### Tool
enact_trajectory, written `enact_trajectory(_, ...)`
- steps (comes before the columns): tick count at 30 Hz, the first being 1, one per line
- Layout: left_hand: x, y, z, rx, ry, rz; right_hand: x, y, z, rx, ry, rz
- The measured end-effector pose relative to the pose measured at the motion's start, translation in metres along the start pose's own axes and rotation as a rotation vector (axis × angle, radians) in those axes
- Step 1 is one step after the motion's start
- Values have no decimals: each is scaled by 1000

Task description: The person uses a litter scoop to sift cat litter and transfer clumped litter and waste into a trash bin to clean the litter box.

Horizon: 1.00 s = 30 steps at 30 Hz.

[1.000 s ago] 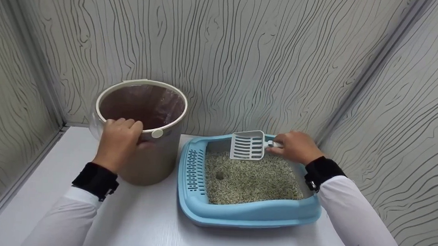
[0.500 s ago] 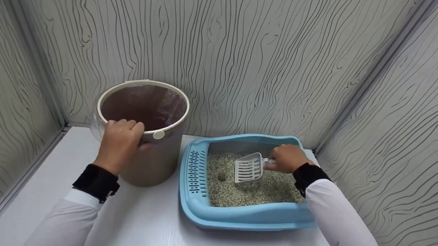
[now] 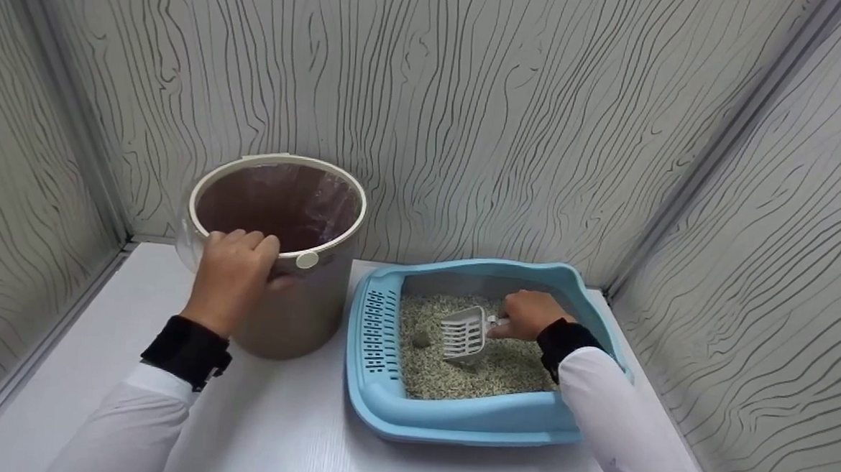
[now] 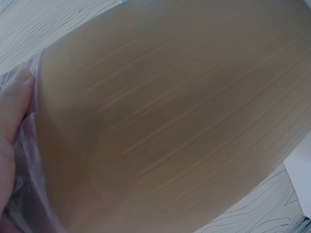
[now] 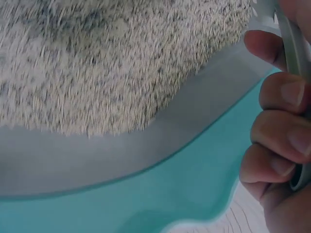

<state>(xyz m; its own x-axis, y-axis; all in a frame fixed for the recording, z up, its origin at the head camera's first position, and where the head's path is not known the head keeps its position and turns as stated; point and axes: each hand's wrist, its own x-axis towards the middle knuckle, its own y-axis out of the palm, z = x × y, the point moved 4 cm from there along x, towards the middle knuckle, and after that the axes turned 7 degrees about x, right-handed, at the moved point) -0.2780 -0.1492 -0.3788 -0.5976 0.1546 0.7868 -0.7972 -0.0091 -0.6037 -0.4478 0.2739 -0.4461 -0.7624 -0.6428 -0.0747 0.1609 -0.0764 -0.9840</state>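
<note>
My left hand (image 3: 234,280) grips the front rim of a brown trash bin (image 3: 293,323). A clear plastic liner (image 4: 35,160) is folded over that rim, with my thumb pressing on it in the left wrist view. In my right hand (image 3: 531,315) is the handle of a slotted light-grey litter scoop (image 3: 464,332). Fingers curl round the handle (image 5: 293,53) in the right wrist view. The scoop's front edge is tilted down at the litter (image 3: 434,384) inside a blue litter box (image 3: 469,415). A dark round clump (image 3: 421,339) lies just left of the scoop.
Bin and box stand side by side on a white table (image 3: 273,430), the bin at left. A wood-grain patterned wall (image 3: 455,123) rises close behind them, with side walls left and right. The box's left rim has a perforated ledge (image 3: 379,334).
My right hand has brought the scoop down from above the box's back to the litter, moving it toward me and slightly left. My left hand keeps its grip on the bin rim.
</note>
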Motion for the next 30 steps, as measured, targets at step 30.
enact_trajectory(30,0,0,-1,-1,-5,-4,41,40,34,123,91,335)
